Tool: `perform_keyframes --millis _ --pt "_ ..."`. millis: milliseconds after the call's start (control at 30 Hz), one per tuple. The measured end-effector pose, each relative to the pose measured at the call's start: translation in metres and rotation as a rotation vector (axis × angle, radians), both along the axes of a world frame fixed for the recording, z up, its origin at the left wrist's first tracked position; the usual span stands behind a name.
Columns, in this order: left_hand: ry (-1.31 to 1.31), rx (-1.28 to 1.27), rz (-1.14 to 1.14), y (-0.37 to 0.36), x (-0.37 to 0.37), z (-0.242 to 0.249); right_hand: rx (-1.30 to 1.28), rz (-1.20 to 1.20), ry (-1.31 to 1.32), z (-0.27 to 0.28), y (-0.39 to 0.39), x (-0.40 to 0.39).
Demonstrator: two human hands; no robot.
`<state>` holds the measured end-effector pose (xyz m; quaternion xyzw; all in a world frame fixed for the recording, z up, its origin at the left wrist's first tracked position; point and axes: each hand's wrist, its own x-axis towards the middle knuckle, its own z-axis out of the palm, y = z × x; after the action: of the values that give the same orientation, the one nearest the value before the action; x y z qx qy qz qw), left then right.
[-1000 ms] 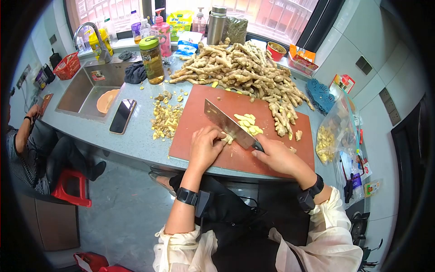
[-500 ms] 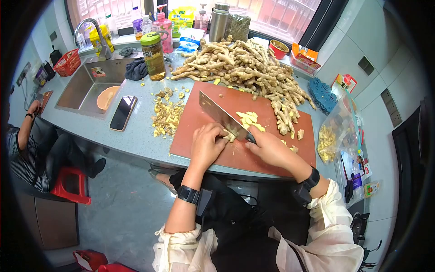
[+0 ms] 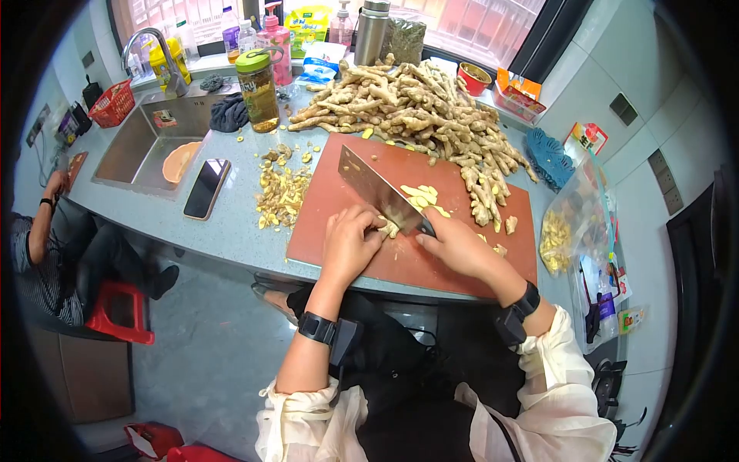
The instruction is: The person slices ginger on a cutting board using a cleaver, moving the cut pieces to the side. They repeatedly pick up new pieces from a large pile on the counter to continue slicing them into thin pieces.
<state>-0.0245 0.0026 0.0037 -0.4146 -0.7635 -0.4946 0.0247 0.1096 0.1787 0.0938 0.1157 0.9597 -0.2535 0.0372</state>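
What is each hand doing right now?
Left hand: fingers curled, holding a ginger piece on the red-brown board.
Right hand: closed around the handle of the cleaver.

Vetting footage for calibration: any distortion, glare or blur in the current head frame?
Head view: strong wide-angle distortion, black corners, front edge of the counter bowed; head view: window brightest, partly washed out; head view: floor shows soft sheen; head view: knife, left hand and right hand readable, no obvious motion blur.
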Motion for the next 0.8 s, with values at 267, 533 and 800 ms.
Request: perform_keyframes --millis 267,533,800 --pt "-0.020 0.016 -0.002 0.000 -0.002 -0.003 0.106 0.028 -0.110 0.018 -0.008 0.026" --pt "-0.007 -0.017 -0.001 0.001 -0.002 -0.004 0.086 -0.005 -0.067 0.005 -0.011 0.022" --pt "0.005 -0.008 0.010 0.000 0.001 -0.001 0.079 0.032 -0.001 -0.003 -0.009 -0.009"
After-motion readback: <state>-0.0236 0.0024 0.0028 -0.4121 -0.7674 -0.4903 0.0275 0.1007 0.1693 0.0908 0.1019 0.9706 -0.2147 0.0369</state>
